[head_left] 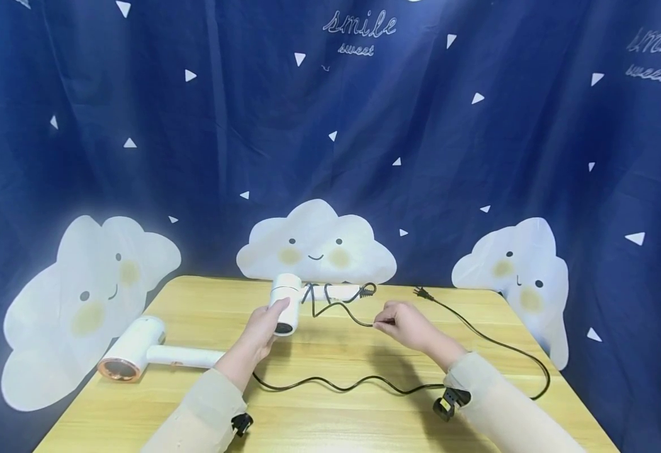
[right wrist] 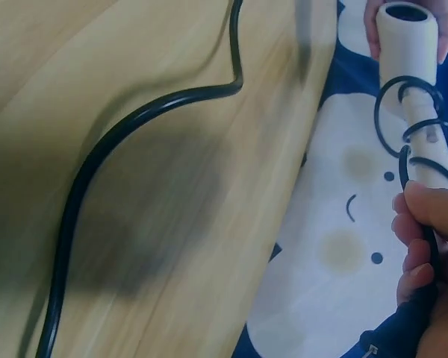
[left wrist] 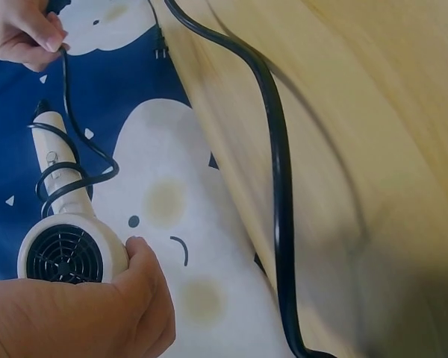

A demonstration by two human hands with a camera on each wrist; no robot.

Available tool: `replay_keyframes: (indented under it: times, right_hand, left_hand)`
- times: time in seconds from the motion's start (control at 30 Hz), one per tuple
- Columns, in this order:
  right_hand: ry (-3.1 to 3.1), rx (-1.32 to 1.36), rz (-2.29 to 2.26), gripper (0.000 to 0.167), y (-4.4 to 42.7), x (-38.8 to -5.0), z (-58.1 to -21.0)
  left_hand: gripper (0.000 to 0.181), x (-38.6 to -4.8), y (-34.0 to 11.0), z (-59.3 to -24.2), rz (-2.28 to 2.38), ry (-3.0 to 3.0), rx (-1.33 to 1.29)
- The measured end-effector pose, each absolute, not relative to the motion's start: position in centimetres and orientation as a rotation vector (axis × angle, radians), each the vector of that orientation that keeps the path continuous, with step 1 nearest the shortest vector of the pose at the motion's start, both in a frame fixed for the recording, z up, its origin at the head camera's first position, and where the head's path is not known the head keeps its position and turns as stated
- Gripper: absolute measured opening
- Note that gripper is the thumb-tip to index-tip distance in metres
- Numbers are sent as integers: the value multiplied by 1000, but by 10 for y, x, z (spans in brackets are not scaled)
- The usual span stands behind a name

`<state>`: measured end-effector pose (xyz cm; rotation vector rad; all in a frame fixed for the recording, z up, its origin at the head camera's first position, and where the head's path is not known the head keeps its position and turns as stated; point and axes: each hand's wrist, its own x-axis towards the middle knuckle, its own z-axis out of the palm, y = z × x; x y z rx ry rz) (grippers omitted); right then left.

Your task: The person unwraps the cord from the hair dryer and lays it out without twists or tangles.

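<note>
My left hand (head_left: 260,332) grips a white hair dryer (head_left: 288,290) by its barrel, held above the far part of the table. The dryer's handle (left wrist: 54,153) points right, with a black cord (left wrist: 66,82) wound loosely round it in several turns. A length of that cord runs from the handle to my right hand (head_left: 411,326), which pinches it between thumb and fingers. In the left wrist view, the round black grille (left wrist: 65,255) at one end of the barrel shows. What lies inside my right palm is partly hidden.
A second white hair dryer (head_left: 132,346) with a copper-coloured rim lies at the table's left. From near my left wrist, a black cord (head_left: 342,387) crosses the wooden table (head_left: 308,428), passes under my right forearm and curves back to a two-pin plug (head_left: 424,294). A blue curtain (head_left: 330,170) hangs behind.
</note>
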<state>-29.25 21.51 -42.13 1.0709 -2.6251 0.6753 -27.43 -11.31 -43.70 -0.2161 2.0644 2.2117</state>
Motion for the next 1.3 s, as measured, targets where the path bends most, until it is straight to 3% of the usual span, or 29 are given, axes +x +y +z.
replay_keyframes:
  times: [1.3]
  right_hand:
    - [-2589, 1215, 972, 9, 188, -251, -352]
  left_hand:
    - [63, -271, -117, -446, 2188, 2060, -232]
